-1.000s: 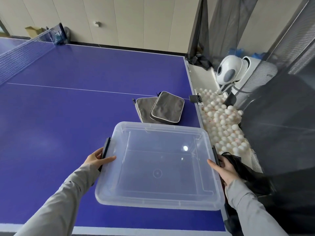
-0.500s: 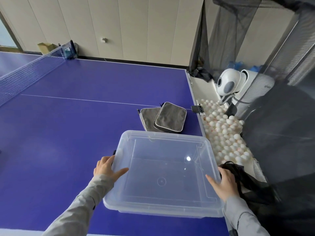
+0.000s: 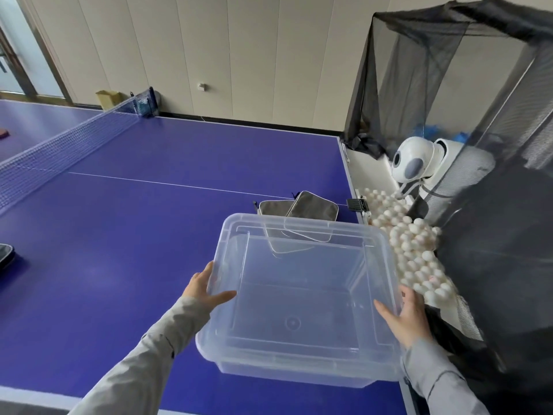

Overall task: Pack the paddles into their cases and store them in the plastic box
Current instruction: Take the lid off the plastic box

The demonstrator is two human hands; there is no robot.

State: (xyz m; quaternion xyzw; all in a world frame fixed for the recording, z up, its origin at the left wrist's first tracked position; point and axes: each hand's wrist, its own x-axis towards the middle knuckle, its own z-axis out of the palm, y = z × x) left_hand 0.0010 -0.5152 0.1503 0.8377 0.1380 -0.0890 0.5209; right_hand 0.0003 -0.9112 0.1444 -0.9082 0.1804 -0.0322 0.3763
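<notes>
You held the clear rectangular plastic box (image 3: 299, 295) by its side rims near the blue table's (image 3: 149, 235) right edge, left hand (image 3: 203, 290) and right hand (image 3: 410, 316) gripping. Tilted, it could slip toward the 2 grey zipped cases (image 3: 299, 209) beyond it.

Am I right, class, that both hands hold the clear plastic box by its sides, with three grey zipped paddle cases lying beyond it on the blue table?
Not quite: the head view shows two grey zipped paddle cases beyond the clear plastic box, not three.
</notes>
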